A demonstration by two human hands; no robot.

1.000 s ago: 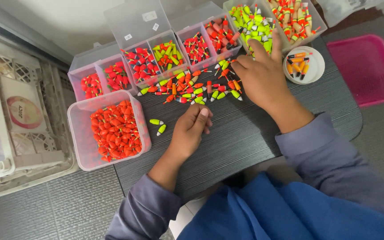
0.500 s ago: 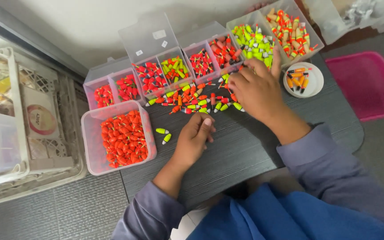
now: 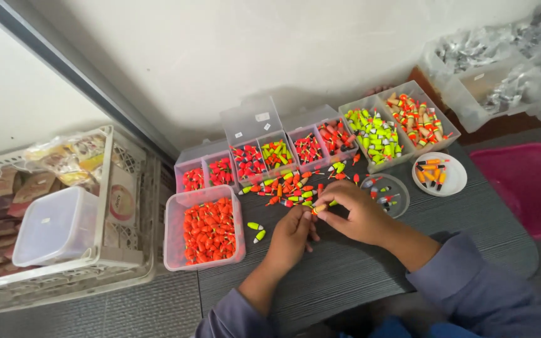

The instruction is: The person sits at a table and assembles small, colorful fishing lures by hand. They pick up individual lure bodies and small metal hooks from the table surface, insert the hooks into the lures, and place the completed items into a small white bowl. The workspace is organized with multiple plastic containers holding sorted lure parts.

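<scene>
My right hand point(image 3: 355, 216) pinches a small orange-and-yellow fishing float point(image 3: 320, 208) between thumb and fingers. Close beside it on the dark table point(image 3: 358, 281), my left hand point(image 3: 290, 236) has its fingers curled, its fingertips almost touching the float. A loose pile of red, orange and green floats point(image 3: 283, 186) lies just beyond both hands. Two yellow-green floats point(image 3: 257, 230) lie apart to the left of my left hand.
A clear tub of orange floats point(image 3: 205, 230) stands at the left. Small compartment boxes point(image 3: 258, 156) and larger bins point(image 3: 396, 125) of sorted floats line the far edge. Two round dishes point(image 3: 438, 174) sit at the right, a pink tray point(image 3: 530, 184) beyond. A white crate point(image 3: 64, 213) stands left.
My right hand has drawn back from the far bins toward me and now holds a float. My left hand has shifted right to meet it.
</scene>
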